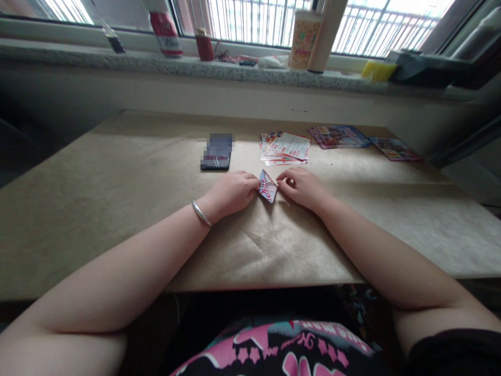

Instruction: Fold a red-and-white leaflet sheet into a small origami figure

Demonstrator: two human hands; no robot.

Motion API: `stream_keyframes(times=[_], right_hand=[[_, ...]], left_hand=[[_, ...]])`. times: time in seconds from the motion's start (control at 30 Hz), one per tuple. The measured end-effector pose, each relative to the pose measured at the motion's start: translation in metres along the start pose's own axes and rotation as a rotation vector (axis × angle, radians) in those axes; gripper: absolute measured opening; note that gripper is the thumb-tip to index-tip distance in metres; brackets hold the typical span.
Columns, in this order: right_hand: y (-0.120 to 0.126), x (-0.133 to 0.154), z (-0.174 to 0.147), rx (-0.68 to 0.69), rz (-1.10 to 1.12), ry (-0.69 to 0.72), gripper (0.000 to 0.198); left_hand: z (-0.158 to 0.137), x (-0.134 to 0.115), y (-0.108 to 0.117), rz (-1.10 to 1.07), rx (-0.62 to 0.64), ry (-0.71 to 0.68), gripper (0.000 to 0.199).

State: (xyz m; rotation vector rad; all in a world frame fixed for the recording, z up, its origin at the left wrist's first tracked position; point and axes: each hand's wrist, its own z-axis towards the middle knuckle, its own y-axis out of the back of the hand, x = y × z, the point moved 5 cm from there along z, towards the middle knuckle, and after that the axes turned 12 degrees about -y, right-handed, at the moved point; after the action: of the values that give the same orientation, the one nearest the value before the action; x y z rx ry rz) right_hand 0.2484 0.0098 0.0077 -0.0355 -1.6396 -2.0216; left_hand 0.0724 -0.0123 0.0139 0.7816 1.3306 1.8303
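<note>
A small printed paper [267, 186], folded into a pointed diamond shape, is between my two hands over the table. My left hand [235, 190], with a silver bangle at its wrist, is closed on the paper's left corner. On the other side, the thumb and index finger of my right hand [303, 187] are pinched at the right corner, the other fingers curled. Behind my left hand lies a dark phone-like slab [216, 151], partly blurred out. A fanned pile of printed sheets [287, 146] rests just beyond the folded paper.
Colourful printed packs or booklets [340, 137] lie at the back right, with another one [396, 148] beside them. Past the table [97, 230] runs a stone windowsill [235, 70] bearing a red-and-white can [166, 34], a red jar [204, 47], a patterned cup [304, 42] and a yellow item [378, 70].
</note>
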Motion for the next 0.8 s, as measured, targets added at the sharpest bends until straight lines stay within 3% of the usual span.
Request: stream_keyframes(times=[0.3, 0.5, 0.6, 0.8], right_hand=[[-0.010, 0.005, -0.002, 0.014, -0.061, 0.020, 0.051], [-0.017, 0.004, -0.004, 0.108, -0.012, 0.112, 0.056], [-0.019, 0.006, -0.007, 0.135, 0.005, 0.172, 0.054], [-0.019, 0.005, -0.007, 0.125, 0.020, 0.185, 0.056]], left_hand=[[0.003, -0.004, -0.003, -0.092, -0.066, -0.084, 0.025], [0.001, 0.003, -0.001, -0.094, -0.156, 0.085, 0.029], [-0.001, 0.010, -0.007, -0.070, -0.110, 0.169, 0.039], [-0.001, 0.017, -0.013, -0.142, -0.050, 0.129, 0.034]])
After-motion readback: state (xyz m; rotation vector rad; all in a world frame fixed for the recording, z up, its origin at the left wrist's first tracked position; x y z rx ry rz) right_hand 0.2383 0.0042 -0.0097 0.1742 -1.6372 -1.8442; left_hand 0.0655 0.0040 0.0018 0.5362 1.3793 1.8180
